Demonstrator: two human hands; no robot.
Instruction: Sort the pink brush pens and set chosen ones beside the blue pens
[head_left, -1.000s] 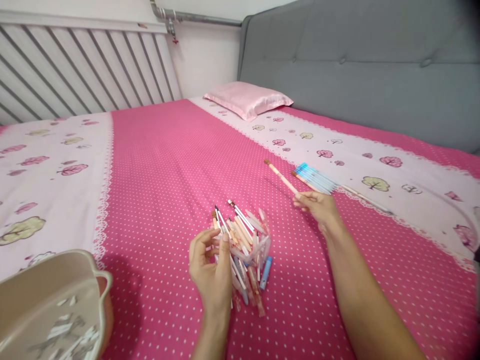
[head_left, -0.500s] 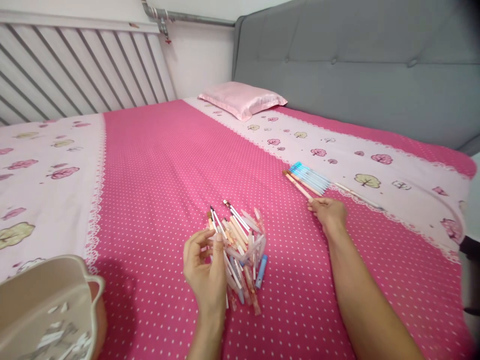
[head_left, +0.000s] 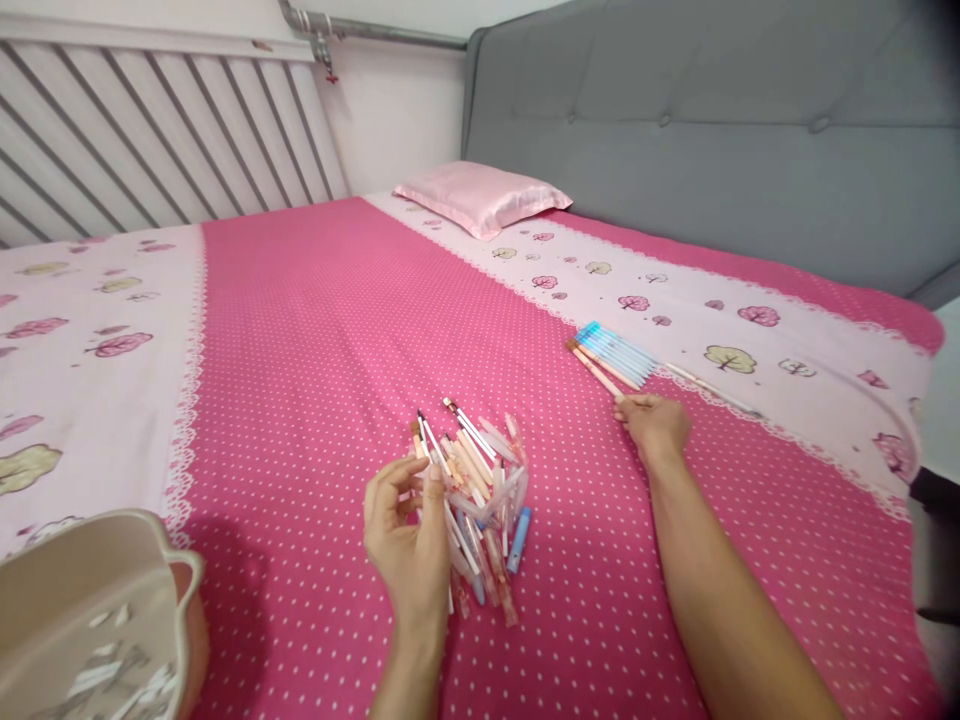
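A loose pile of pens (head_left: 472,455) in white, cream, clear pink and blue lies on the pink dotted bedspread. At its left edge is my left hand (head_left: 409,520), palm turned toward the pens, fingers curved and apart, with nothing seen in it. My right hand (head_left: 656,425) pinches the near end of a cream pen (head_left: 596,370) with a brown tip. That pen lies alongside a row of light blue pens (head_left: 619,352), which has another cream pen at its near side. A single pale pen (head_left: 712,388) rests to the right of the row.
A beige basin (head_left: 142,545) with white and grey pieces inside stands at the lower left. Farther back are a pink pillow (head_left: 484,198), a grey padded headboard (head_left: 712,130), and a white radiator (head_left: 165,130) with a pipe beside it.
Both hands and the pens stay nearly where they were. The whole view has shifted slightly.
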